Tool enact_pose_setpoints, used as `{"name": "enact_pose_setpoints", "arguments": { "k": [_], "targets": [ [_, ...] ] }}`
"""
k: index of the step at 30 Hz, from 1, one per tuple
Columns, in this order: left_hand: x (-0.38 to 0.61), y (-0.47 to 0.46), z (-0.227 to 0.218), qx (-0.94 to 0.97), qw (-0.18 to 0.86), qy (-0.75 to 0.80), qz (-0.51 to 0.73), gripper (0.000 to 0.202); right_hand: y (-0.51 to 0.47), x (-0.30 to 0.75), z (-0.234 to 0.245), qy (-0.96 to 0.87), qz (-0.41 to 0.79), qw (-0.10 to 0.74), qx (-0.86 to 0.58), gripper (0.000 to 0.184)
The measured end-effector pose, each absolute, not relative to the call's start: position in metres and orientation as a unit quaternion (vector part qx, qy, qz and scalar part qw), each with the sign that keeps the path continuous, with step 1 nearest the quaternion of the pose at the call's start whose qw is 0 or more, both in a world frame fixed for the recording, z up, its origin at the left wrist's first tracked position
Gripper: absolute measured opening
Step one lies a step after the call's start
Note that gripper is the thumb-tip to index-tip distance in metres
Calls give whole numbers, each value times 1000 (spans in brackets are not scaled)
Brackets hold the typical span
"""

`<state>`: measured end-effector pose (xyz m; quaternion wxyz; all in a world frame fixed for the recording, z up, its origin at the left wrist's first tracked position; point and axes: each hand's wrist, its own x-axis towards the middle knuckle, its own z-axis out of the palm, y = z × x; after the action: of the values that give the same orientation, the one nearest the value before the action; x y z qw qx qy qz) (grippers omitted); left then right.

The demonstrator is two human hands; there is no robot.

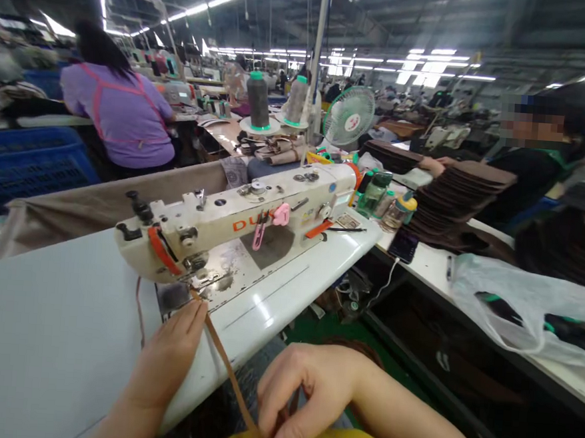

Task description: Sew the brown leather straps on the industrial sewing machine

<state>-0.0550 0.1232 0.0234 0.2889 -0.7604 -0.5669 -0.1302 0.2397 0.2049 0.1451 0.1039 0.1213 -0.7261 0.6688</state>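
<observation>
A narrow brown strap (225, 364) runs from under the presser foot of a cream sewing machine (232, 225) down toward my lap. My left hand (170, 354) lies on the white table (48, 335) by the needle plate, fingers stretched flat and touching the strap. My right hand (305, 397) is low at the table's front edge, fingers pinched round the strap's near end.
A person in a purple top (120, 110) sits at the back left beside blue crates (26, 160). Thread cones (258, 100) and a small fan (348, 115) stand behind the machine. At right, another person reaches stacked brown pieces (454, 197); a plastic bag (521, 308) lies near.
</observation>
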Motion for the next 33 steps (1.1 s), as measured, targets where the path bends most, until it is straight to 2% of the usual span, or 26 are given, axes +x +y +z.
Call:
{"name": "enact_pose_setpoints", "arguments": {
  "k": [5,11,16,20,24,28,33],
  "targets": [
    [-51,123,29,-760,300,-561,-131,39,209,239,143,-678,700,73,211,42],
    [-53,124,29,-761,304,-558,-131,40,209,241,139,-705,682,98,165,38],
    [-55,125,25,-766,306,-550,-133,41,209,237,139,-689,693,41,209,43],
    [-56,125,23,-766,299,-554,-132,40,208,236,139,-706,688,44,163,47],
    [-55,124,25,-762,311,-552,-134,41,207,237,137,-708,683,10,178,50],
    [-53,125,27,-765,318,-544,-131,40,208,234,132,-716,673,45,178,47],
    [-53,126,29,-767,316,-541,-137,40,211,231,128,-705,672,49,221,39]
  ]
}}
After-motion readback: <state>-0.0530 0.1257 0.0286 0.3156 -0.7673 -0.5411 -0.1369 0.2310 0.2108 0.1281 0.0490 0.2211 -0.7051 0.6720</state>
